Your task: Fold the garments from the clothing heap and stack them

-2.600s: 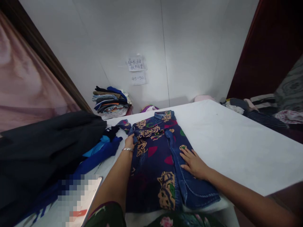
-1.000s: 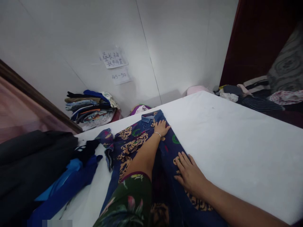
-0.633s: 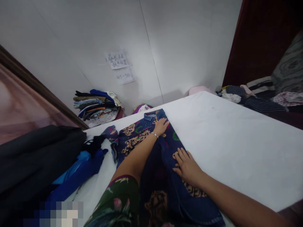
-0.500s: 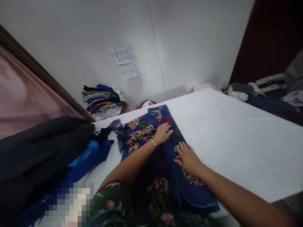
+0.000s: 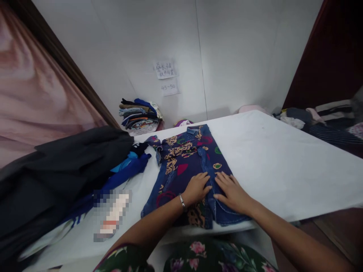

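1. Head view: a dark blue long-bodied denim shirt with tan, red and green patterns [image 5: 193,164] is spread on a white-covered table [image 5: 283,166], its collar pointed toward the wall and its hem lying at the near edge.
2. The left hand [image 5: 197,189], with a silver bracelet [image 5: 182,200] worn at the wrist, is laid on the shirt's lower front; its fingers are held close together, unclenched.
3. The right hand [image 5: 232,193] is placed flat just beside it, on the shirt's right side, fingers slightly apart.
4. To the left, a dark grey garment [image 5: 70,162] is heaped beside a bright blue one [image 5: 136,169].
5. Near the wall, a stack of folded multicoloured clothes [image 5: 138,117] is seen beneath two handwritten white paper sheets [image 5: 166,69], the lower marked "45-50".
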Motion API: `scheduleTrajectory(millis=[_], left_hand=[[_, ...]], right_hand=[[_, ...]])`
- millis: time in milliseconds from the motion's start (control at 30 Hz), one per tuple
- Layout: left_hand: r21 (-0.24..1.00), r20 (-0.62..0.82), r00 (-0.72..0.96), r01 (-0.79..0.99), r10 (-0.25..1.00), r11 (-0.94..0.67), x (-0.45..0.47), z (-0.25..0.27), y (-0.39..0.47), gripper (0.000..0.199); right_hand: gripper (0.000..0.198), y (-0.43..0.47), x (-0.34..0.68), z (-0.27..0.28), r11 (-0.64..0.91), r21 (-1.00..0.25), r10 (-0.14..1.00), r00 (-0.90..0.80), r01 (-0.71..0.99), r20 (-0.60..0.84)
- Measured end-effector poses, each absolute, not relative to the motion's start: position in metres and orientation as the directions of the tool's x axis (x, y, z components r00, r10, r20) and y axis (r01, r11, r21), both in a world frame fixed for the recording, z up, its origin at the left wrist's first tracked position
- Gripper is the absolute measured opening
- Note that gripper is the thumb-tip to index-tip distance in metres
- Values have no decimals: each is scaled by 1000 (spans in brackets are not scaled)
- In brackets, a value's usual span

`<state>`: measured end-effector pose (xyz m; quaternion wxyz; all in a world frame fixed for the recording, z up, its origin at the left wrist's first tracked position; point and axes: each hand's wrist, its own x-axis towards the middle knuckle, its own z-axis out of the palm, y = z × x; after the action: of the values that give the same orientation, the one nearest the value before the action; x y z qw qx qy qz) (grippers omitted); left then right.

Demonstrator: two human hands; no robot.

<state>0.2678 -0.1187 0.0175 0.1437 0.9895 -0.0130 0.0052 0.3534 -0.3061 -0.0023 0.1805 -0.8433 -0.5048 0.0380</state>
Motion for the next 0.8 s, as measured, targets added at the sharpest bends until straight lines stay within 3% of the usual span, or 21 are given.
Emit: scheduleTrajectory(millis=[167,267,400,533,633,800], left_hand=[[254,51,999,2,15,-967,258,19,-127,47],[305,75,996,26,52,-952,246,22,-133,44],[437,68,995,39,77,-899,229,23,-130,40],[547,181,934,164,307,-821,224,34,-85,35],[514,259,819,333,513,-791,228,48,-27,36],[437,292,587,621,756,-651,240,57,54,49]], right_hand=[[64,-326,331,-10,-430,-299,861,486,852,150],[62,-338,325,-16,-382,-254,869,439,889,229],[59,-353,323,-31,-327,-238,907,375,914,190],[57,-359,326,-30,-355,-247,873,414,902,259],[59,-357,330,-34,-394,-219,836,447,893,319],[56,-353,336,-59,-424,-183,845,460,887,273]])
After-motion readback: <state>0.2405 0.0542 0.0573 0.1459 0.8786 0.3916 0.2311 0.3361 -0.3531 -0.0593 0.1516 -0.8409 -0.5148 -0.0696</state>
